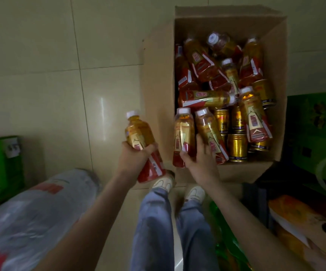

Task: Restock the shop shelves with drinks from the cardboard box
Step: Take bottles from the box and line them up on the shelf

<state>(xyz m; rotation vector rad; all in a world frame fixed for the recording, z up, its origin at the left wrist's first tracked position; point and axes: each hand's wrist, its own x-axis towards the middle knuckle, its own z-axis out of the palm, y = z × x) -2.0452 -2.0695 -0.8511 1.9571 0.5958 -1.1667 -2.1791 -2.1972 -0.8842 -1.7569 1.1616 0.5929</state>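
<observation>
Head view: I record the cardboard box [158,79] standing open in the upper right of the frame on the tiled floor [60,85], with bottles heaped inside and gold cans [236,145] at its lower right. My left hand [136,155] is wrapped round the held bottle [136,130] at frame centre, outside the box's left wall, cap pointing to the upper left. My right hand [199,159] is inside the box at its lower left corner, fingers spread and fairly straight, gripping nothing. Its thumb lies against the near bottle [183,130] and its fingers rest on the second bottle [209,130] just beside it. Both bottles run cap toward the top of the frame and base toward the bottom, roughly in line with my right forearm; the second leans its cap a little to the upper left. Judgement: the right hand is the nearer and the free one, and must wrap across a bottle's waist. Which of the two it will take I cannot tell. No shelves are in view
</observation>
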